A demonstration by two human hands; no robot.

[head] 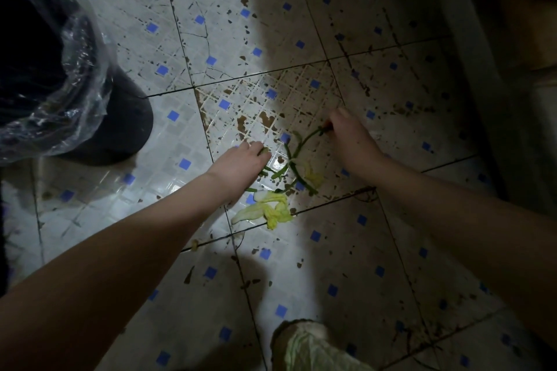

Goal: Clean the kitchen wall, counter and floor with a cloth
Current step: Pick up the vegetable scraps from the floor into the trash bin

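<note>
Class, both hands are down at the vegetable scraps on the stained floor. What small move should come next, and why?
Probably gather and lift the green stems: the right hand pinches one stem end, the left hand touches others. They lie on stained floor tiles that need wiping, and the lined bin stands open nearby.

Pale white-grey tiles cover the floor, printed with a fine mosaic grid and dotted with small blue squares. Dark grout lines cross it, and brown stains speckle it, heaviest at centre. Green stems and pale yellow-green leaves stand out against it. A black bin wears a clear, glossy plastic liner. A pale green-and-white object shows at the bottom edge.
</note>
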